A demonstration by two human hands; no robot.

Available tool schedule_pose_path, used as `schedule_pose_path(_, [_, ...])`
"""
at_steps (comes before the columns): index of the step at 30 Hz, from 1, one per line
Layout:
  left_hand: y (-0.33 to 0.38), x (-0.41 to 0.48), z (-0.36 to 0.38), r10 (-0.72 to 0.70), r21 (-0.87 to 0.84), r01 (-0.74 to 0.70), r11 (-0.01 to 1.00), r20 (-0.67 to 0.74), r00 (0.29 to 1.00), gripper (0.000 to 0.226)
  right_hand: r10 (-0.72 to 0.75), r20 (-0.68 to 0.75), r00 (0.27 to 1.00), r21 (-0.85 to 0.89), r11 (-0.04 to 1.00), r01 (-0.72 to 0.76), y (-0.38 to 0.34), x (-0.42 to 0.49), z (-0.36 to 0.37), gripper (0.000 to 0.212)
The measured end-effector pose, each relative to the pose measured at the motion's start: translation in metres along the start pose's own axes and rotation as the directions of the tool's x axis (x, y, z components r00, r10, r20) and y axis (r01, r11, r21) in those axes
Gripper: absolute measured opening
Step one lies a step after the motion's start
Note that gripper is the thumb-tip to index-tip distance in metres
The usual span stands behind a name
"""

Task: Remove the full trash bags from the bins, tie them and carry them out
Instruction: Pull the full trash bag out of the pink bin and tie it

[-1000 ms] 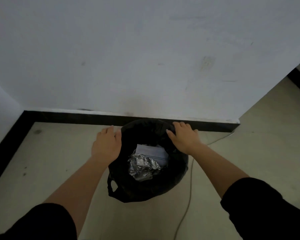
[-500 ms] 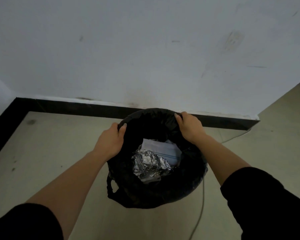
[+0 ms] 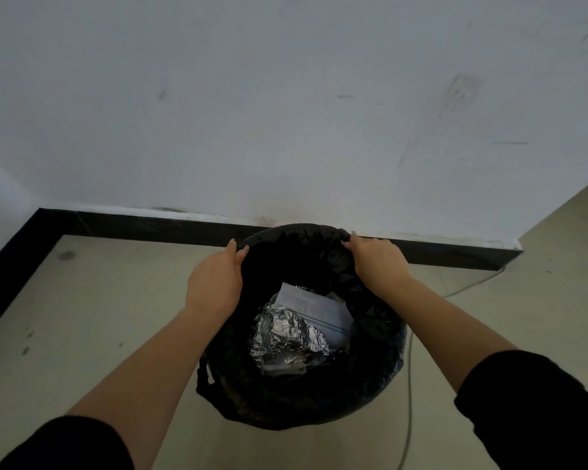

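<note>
**Both hands on the rim of a black trash bag**

A black trash bag (image 3: pixel 299 398) lines a round bin standing on a pale floor (image 3: pixel 92 317), close to a scuffed white wall (image 3: pixel 286 113) with a black baseboard (image 3: pixel 133 225). The left hand (image 3: pixel 214 283) grips the bag's rim on the left side, thumb inside; the right hand (image 3: pixel 379 262) curls over the rim on the right. Inside lie crumpled foil (image 3: pixel 286 337) and a white paper (image 3: pixel 314 310). A thin cable (image 3: pixel 408 385) runs along the floor at the bin's right. Black sleeves (image 3: pixel 537 408) cover both upper forearms.
</note>
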State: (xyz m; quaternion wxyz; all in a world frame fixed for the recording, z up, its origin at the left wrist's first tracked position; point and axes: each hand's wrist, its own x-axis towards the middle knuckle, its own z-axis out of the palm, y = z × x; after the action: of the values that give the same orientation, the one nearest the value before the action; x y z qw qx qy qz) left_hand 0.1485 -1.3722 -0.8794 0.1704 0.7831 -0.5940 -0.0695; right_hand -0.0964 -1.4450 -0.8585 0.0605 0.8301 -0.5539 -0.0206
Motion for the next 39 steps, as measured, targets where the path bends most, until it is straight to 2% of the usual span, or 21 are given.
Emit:
schedule_pose_path(4, [0.003,-0.001,-0.003,0.081,0.204,-0.084,0.975,0.023,0.996,0.041,-0.19,0.117,0.975,-0.273,0.938,0.216,-0.005,-0.001,-0.019,0.024])
schedule_pose_path(7, [0.006,-0.005,-0.008,0.1,0.195,-0.108,0.975,0.051,0.994,0.043,-0.3,0.141,0.944,-0.36,0.872,0.331,-0.018,0.001,-0.04,0.025])
schedule_pose_path(9, [0.007,-0.008,-0.01,0.166,0.137,-0.166,0.976,0.018,0.986,0.04,-0.314,0.108,0.943,-0.365,0.87,0.331,-0.031,0.002,-0.045,0.023])
schedule_pose_path(11, [0.006,-0.012,-0.015,0.286,0.029,-0.285,0.958,-0.086,0.954,0.027,-0.241,0.07,0.968,-0.237,0.939,0.251,-0.044,0.001,-0.044,0.013])
schedule_pose_path(13, [0.003,-0.015,-0.017,0.356,-0.011,-0.371,0.928,-0.262,0.897,0.011,-0.136,0.062,0.989,0.074,0.989,0.132,-0.048,0.002,-0.04,0.01])
schedule_pose_path(14, [0.002,-0.017,-0.019,0.366,-0.009,-0.387,0.922,-0.3,0.881,0.008,-0.095,0.086,0.992,0.273,0.959,0.068,-0.046,0.003,-0.039,0.016])
schedule_pose_path(16, [0.0,-0.018,-0.021,0.352,-0.039,-0.376,0.926,-0.27,0.896,0.009,-0.034,0.148,0.988,0.576,0.815,-0.058,-0.038,0.001,-0.037,0.021])
schedule_pose_path(17, [-0.001,-0.019,-0.022,0.33,-0.065,-0.355,0.933,-0.246,0.911,0.011,-0.021,0.174,0.985,0.645,0.758,-0.098,-0.035,-0.003,-0.037,0.017])
schedule_pose_path(19, [-0.003,-0.021,-0.024,0.308,-0.072,-0.328,0.942,-0.206,0.929,0.02,-0.016,0.205,0.979,0.675,0.726,-0.13,-0.027,-0.013,-0.038,0.016])
schedule_pose_path(22, [-0.001,-0.039,-0.028,0.463,0.035,-0.466,0.884,-0.197,0.864,0.032,0.018,0.17,0.985,0.566,0.817,-0.112,-0.015,-0.036,-0.041,0.038])
schedule_pose_path(24, [0.004,-0.06,-0.031,0.607,-0.001,-0.611,0.791,-0.121,0.786,0.035,0.065,0.119,0.991,0.43,0.896,-0.11,-0.007,-0.055,-0.045,0.05])
schedule_pose_path(25, [0.008,-0.072,-0.034,0.662,-0.089,-0.662,0.744,-0.032,0.749,0.04,0.106,0.118,0.987,0.364,0.921,-0.142,-0.003,-0.064,-0.046,0.055])
schedule_pose_path(27, [0.016,-0.091,-0.035,0.718,-0.276,-0.664,0.695,0.206,0.665,0.052,0.189,0.207,0.96,0.216,0.948,-0.233,0.002,-0.082,-0.049,0.065])
schedule_pose_path(29, [0.02,-0.097,-0.033,0.721,-0.316,-0.652,0.69,0.375,0.582,0.063,0.223,0.337,0.915,0.103,0.957,-0.272,0.004,-0.094,-0.047,0.073])
schedule_pose_path(31, [0.02,-0.1,-0.031,0.735,-0.344,-0.658,0.67,0.431,0.523,0.063,0.211,0.406,0.889,0.093,0.958,-0.27,0.004,-0.102,-0.042,0.068])
schedule_pose_path(33, [0.019,-0.099,-0.03,0.746,-0.404,-0.63,0.663,0.422,0.515,0.053,0.188,0.386,0.903,0.148,0.954,-0.261,0.002,-0.105,-0.04,0.05])
schedule_pose_path(36, [0.019,-0.102,-0.027,0.723,-0.547,-0.484,0.683,0.412,0.555,0.039,0.116,0.387,0.915,0.303,0.921,-0.245,-0.005,-0.103,-0.04,0.034])
schedule_pose_path(38, [0.021,-0.105,-0.026,0.696,-0.55,-0.449,0.704,0.408,0.591,0.035,0.052,0.412,0.91,0.453,0.855,-0.254,-0.009,-0.099,-0.042,0.021])
schedule_pose_path(39, [0.021,-0.105,-0.024,0.678,-0.518,-0.457,0.723,0.407,0.612,0.037,0.041,0.429,0.902,0.511,0.813,-0.28,-0.012,-0.097,-0.043,0.021])
